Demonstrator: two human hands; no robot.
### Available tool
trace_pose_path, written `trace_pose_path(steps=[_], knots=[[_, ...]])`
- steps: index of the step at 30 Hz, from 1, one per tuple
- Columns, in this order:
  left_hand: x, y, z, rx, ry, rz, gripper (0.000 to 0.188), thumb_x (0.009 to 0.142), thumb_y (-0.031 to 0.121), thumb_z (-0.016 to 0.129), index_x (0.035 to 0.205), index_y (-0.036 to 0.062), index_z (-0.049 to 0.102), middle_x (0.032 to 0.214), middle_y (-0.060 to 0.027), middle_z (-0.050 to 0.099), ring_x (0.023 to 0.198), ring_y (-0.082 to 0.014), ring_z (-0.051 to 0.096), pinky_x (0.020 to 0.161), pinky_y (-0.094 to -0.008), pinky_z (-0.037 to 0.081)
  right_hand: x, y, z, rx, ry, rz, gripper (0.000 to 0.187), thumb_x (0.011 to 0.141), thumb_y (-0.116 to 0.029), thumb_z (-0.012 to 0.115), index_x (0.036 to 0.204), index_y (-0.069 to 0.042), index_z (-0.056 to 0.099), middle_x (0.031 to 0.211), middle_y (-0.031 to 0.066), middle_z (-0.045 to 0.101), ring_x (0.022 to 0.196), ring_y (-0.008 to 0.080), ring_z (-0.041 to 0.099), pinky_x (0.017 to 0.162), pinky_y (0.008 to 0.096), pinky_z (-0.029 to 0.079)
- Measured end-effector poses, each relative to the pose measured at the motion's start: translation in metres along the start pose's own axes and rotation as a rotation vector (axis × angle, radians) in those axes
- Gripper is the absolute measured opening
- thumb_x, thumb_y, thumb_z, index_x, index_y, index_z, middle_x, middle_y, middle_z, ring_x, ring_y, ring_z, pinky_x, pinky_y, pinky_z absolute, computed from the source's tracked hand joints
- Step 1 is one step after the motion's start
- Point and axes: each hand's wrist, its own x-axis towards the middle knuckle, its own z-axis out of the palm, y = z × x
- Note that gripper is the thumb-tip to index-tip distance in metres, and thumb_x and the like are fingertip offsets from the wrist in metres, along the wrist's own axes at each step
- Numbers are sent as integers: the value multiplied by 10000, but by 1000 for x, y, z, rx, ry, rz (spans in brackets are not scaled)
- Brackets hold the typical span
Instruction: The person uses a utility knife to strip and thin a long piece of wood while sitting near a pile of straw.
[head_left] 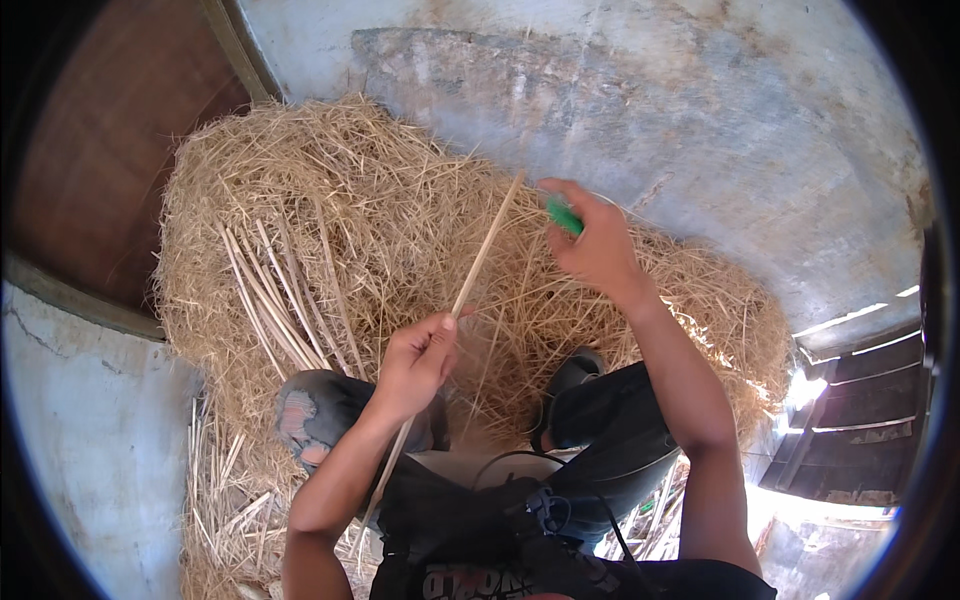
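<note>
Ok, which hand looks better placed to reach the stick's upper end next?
Probably the right hand, holding a green object: it is near the upper end of the pale stick, while the left hand grips that stick lower down.

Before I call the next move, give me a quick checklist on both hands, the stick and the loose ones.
1. Left hand gripping the pale stick: ok.
2. Right hand holding the green object: ok.
3. Green object plainly visible: not ok, blurred and partly covered.
4. Stick's lower end supported: cannot tell.
5. Loose sticks lying on the straw, left of the left hand: ok.
</note>
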Motion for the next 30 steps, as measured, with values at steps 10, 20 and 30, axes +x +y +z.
trace_pose_path(steps=[10, 20, 30], knots=[[7, -6, -8, -158, 54, -63, 433, 1112, 277, 452, 1446, 19, 547, 636, 37, 400, 450, -53, 351, 406, -224, 302, -24, -24, 46, -120, -162, -462, 862, 688, -55, 742, 1498, -233, 507, 667, 90, 625, 541, 288, 633, 513, 389, 496], [9, -10, -5, -173, 59, -10, 399, 1109, 292, 492, 1410, 46, 578, 627, 71, 331, 459, -42, 309, 414, -226, 246, -45, -37, 79, -183, -328, -83, 104, 809, -120, 665, 834, -21, 682, 693, 206, 669, 706, 393, 703, 630, 496, 557], [8, -13, -2, -157, 109, 3, 423, 1110, 278, 491, 1455, 39, 539, 609, 72, 283, 447, -49, 270, 419, -238, 230, -26, -34, 80, -323, -241, -82, 133, 870, -108, 593, 828, -43, 702, 735, 179, 697, 699, 364, 716, 607, 492, 552]])
